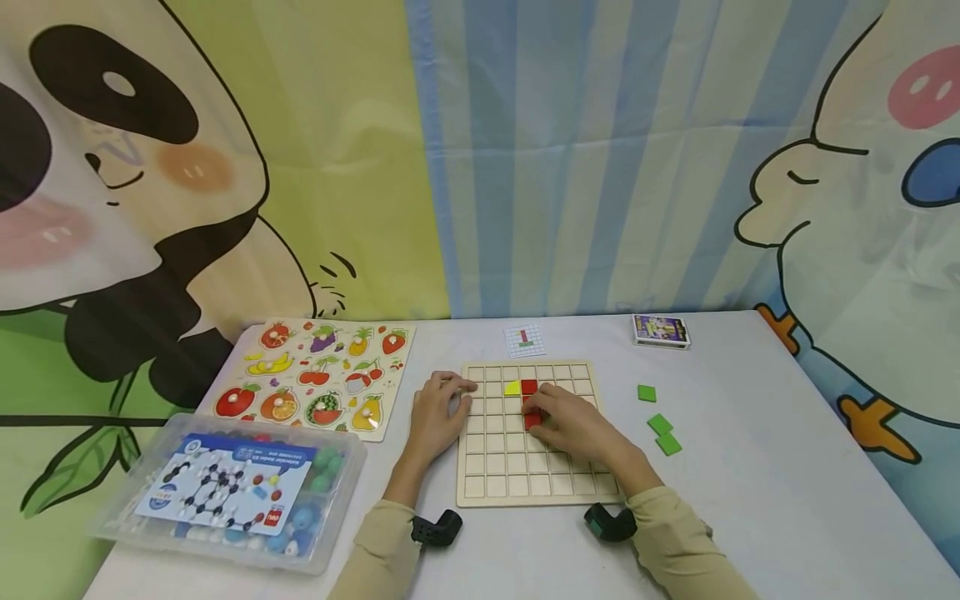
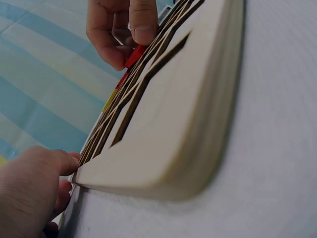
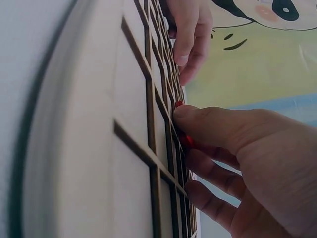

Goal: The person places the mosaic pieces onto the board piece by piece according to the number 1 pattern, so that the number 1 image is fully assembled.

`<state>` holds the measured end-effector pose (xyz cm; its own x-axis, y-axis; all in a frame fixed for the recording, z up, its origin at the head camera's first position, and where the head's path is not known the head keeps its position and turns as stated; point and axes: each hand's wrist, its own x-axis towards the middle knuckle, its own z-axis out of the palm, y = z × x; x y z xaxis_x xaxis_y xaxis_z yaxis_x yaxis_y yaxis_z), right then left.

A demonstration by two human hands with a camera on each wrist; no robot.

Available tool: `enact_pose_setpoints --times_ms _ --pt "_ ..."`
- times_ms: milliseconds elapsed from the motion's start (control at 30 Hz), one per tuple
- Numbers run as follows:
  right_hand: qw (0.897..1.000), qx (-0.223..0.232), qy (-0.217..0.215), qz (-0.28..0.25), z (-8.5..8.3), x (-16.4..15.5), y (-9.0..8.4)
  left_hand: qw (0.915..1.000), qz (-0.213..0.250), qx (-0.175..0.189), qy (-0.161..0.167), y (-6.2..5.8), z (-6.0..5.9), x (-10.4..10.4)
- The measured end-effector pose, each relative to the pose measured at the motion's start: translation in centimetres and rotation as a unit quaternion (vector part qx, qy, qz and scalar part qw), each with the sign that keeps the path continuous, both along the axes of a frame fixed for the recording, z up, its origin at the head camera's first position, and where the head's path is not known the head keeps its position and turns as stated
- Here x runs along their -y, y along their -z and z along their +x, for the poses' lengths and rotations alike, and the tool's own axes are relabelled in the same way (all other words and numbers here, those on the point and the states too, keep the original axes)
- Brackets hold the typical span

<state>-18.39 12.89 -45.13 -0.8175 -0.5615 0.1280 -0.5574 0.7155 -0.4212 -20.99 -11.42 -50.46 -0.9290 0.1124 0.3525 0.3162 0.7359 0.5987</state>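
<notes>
Red tiles [image 1: 529,387] run from mid grid board [image 1: 497,468] towards 12 o'clock; your right hand [image 1: 567,422] has fingers narrow, pinching one. Your left hand [image 1: 438,415] rests loose fingers on the board's 10 o'clock edge.

This looks like a children's play or learning corner: pastel curtains [image 1: 517,158] printed with a cartoon panda [image 1: 146,204] hang behind a white-covered bench [image 1: 765,450], which carries a fruit puzzle board [image 1: 300,404], a boxed molecular model kit [image 1: 232,492] and a wooden grid board [image 1: 495,467].
</notes>
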Motion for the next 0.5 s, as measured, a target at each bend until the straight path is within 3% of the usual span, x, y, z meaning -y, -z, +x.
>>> enact_pose_setpoints --times_ms 500 --pt "1.000 0.022 0.000 -0.014 0.08 -0.26 -0.10 1.0000 -0.003 -0.002 -0.001 0.13 -0.07 0.03"
